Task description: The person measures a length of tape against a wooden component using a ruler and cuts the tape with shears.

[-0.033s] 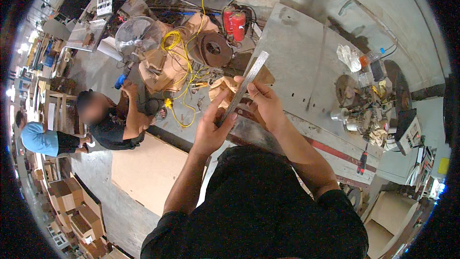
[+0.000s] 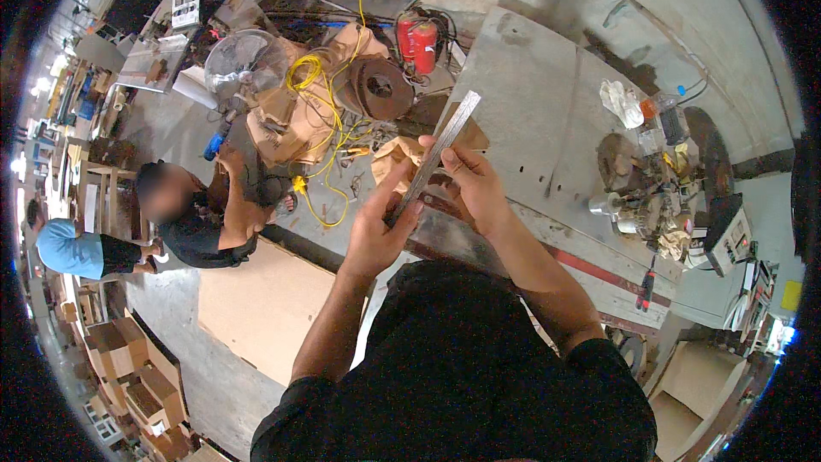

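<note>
A long, narrow flat metal strip (image 2: 460,120), grey and speckled, is held at a slant in front of my chest, its upper end pointing away to the right. My left hand (image 2: 380,224) is closed around its lower end, thumb and fingers on either side. Higher up, my right hand (image 2: 475,188) pinches the strip about its middle, the thumb lying on its face. The fingers behind the strip are partly hidden. Beyond the hands lies crumpled brown paper (image 2: 393,158). A large grey metal table (image 2: 534,111) stretches out to the right.
A co-worker in black (image 2: 201,222) holds a blue power tool (image 2: 215,144) at left. A yellow cord (image 2: 329,173) trails over the floor near cardboard, a fan (image 2: 248,64) and red fire extinguishers (image 2: 419,43). Machine parts (image 2: 646,210) and a red-black screwdriver (image 2: 646,289) lie on the right.
</note>
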Demonstrator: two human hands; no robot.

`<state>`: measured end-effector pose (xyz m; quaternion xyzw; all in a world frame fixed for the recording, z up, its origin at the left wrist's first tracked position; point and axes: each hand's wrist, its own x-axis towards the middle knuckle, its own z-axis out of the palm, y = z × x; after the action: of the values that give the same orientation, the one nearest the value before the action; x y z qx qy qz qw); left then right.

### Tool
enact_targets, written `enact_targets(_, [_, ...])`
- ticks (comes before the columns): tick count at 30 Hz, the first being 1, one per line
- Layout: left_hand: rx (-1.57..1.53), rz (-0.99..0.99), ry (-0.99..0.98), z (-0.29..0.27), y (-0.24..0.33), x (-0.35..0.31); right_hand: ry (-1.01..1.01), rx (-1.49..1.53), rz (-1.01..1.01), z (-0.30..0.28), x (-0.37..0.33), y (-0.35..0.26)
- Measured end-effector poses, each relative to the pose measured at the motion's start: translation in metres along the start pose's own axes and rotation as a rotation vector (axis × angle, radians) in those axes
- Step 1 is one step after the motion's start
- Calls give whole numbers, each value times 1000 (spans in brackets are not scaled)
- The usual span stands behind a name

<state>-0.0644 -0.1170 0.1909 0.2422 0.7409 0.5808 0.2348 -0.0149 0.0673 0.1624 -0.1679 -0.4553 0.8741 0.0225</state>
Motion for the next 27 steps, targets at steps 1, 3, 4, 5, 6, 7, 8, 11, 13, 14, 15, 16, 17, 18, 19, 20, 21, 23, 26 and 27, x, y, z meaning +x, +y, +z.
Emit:
enact_targets(1, [57,50,13,1,-7,0,17,-87,-55,-2,1,0])
enact_targets(3, [118,88,26,4,-9,1,54,-256,-164,-5,1,-2])
enact_targets(4, [122,78,26,6,-6,0,82,-283,-204,-6,2,-4])
enact_targets(5, [127,67,26,8,-3,0,110,-311,-244,-6,1,-7])
enact_targets(6, [108,44,20,10,-2,0,140,-335,-282,-7,1,-8])
enact_targets(7, [89,22,14,11,-1,0,149,-349,-280,-13,2,-6])
enact_targets(8, [69,-1,8,13,0,0,158,-365,-278,-21,4,-2])
enact_targets(11, [108,19,37,13,0,0,149,-397,-318,-12,4,-7])
enact_targets(13, [231,-61,12,7,-2,-4,155,-568,-395,-8,8,-2])
enact_targets(14, [293,-103,11,3,-3,-7,180,-725,-461,-22,12,9])
enact_targets(15, [166,41,57,7,-15,-8,196,-770,-470,-25,14,15])
enact_targets(16, [213,-90,-29,3,3,-10,222,-811,-479,-30,13,19])
enact_targets(17, [203,-89,-47,5,4,-9,237,-747,-438,-32,8,21])
enact_targets(18, [232,-35,-33,8,-5,-12,245,-680,-399,-34,4,24])
enact_targets(19, [249,83,-27,12,-16,-7,259,-665,-399,-41,2,23])
enact_targets(20, [282,106,-59,13,-16,-6,269,-653,-394,-50,3,24])
enact_targets(21, [343,148,-21,16,-23,-3,300,-698,-405,-59,3,27])
enact_targets(23, [455,192,27,18,-39,-11,217,-683,-260,-49,-3,20])
enact_targets(26, [777,107,-83,5,-27,-26,163,-1045,-266,-79,-10,32])
enact_targets(27, [821,131,-41,2,-25,-33,151,-1162,-254,-82,-9,33])
